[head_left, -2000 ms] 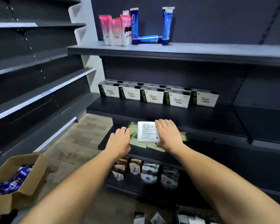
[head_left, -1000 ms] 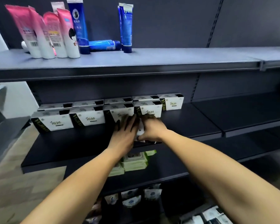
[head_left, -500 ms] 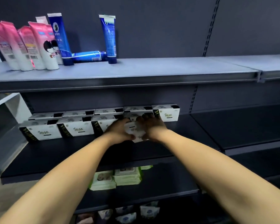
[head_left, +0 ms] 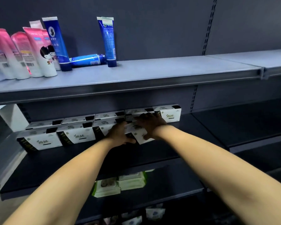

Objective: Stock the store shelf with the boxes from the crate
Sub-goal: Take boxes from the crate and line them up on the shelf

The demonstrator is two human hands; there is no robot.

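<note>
A white box with black trim [head_left: 140, 135] sits tilted between my two hands on the dark middle shelf [head_left: 88, 161]. My left hand [head_left: 118, 135] holds its left side and my right hand [head_left: 150, 125] grips its right side and top. It is at the front of a double row of matching white boxes [head_left: 76, 135] that runs along the back of the shelf, with one more box [head_left: 169, 113] to the right. The crate is out of view.
The grey upper shelf [head_left: 152, 73] carries pink tubes [head_left: 28, 52] and blue tubes [head_left: 107, 41], one lying flat. Green-and-white wipe packs [head_left: 118, 184] lie on the shelf below. Small white pouches [head_left: 154, 213] sit on the lowest shelf. The middle shelf continues bare to the right [head_left: 242, 122].
Both hands carried the white box up from the lower shelf level to the middle shelf and pushed it in toward the row of boxes. The camera view rose and moved closer.
</note>
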